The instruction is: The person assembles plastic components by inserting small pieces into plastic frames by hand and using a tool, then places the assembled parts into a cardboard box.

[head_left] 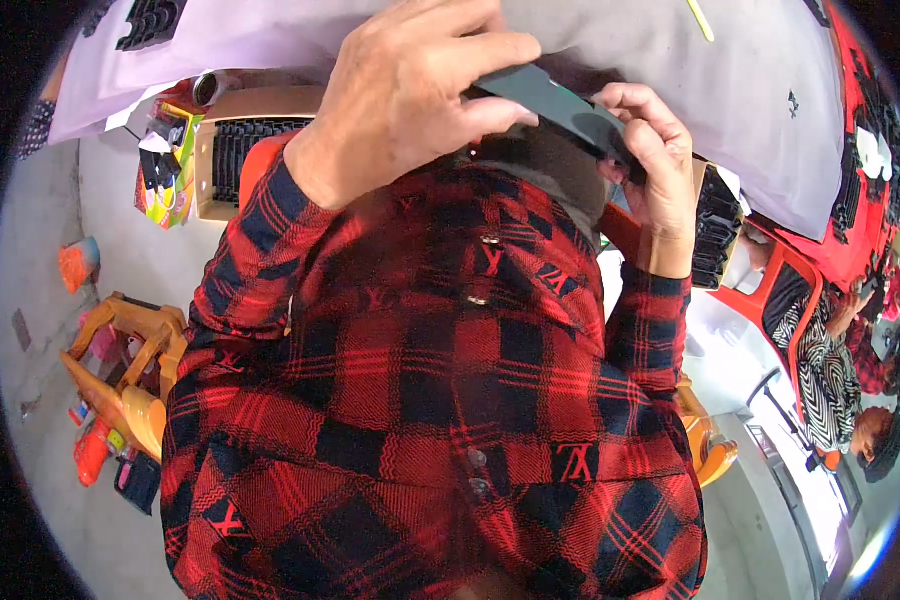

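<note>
My left hand (410, 90) grips one end of a flat dark plastic strip (560, 100), fingers folded over its top edge. My right hand (650, 160) pinches the strip's other end from below. Both hands are raised close to the camera, above my red and black plaid shirt (430, 400). The strip hangs over a table covered with a pale lilac cloth (730, 110). Part of the strip is hidden behind my left fingers.
A cardboard box of black parts (232, 150) stands at the left, another box (715, 225) at the right. More black parts lie on a red surface (850, 200). A person in a zebra-striped top (820, 360) sits at the right. An orange plastic stool (130, 370) and toys lie on the floor.
</note>
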Available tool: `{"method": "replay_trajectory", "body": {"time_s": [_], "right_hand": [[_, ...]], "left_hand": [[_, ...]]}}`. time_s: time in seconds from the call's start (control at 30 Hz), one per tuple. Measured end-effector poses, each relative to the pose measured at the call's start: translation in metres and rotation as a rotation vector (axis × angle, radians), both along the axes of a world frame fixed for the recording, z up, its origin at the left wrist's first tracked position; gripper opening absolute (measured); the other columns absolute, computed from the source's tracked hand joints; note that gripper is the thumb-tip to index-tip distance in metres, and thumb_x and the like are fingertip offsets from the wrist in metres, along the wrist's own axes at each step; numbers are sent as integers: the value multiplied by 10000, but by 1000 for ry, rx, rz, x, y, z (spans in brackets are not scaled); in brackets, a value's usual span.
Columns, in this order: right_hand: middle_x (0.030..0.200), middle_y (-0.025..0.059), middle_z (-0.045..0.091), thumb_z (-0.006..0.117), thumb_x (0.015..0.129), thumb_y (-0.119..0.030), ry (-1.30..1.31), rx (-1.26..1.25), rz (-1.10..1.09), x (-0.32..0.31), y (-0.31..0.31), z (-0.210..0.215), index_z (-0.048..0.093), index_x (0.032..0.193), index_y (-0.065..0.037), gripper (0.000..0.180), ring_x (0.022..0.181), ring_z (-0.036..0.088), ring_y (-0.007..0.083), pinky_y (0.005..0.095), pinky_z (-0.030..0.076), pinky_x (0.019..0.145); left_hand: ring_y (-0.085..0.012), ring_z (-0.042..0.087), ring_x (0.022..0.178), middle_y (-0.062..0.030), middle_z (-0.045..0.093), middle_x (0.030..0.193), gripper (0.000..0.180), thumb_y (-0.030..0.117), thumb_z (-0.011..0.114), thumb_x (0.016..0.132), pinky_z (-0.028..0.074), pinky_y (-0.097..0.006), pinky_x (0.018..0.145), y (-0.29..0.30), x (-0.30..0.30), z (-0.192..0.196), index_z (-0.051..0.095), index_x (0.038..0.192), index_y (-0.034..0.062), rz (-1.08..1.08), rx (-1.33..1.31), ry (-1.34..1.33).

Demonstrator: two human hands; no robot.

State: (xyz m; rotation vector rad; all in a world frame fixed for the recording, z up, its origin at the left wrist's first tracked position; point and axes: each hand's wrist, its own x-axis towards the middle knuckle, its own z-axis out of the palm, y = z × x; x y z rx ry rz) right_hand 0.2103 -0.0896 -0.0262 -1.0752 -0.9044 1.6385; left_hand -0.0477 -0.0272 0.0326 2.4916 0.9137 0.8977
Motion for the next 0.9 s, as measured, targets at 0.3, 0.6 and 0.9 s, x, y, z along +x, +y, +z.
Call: {"method": "replay_trajectory", "body": {"time_s": [0.3,0.6,0.9], "right_hand": [[1008,116,680,590,1001,-235,-5,62,-172,-16,7,3,616,1153,18,297,608,592,92,224,470,500],[739,26,610,614,997,-265,-156,32,-331,-16,39,30,644,917,-40,241,455,488,60,207,378,390],[627,-50,504,649,964,-351,-840,230,-304,-7,88,49,675,829,-52,329,557,463,35,220,370,497]], "left_hand": [[-267,645,744,-110,650,827,324,263,764,828,495,-333,700,11,-9,-33,695,1002,-2,64,-462,24],[-257,576,760,-118,555,856,401,158,839,702,467,-361,679,21,-4,6,670,1013,-30,-52,-461,-90],[-305,635,813,-117,621,886,339,214,785,746,494,-389,724,60,-4,-17,689,1007,21,19,-142,-91]]}}
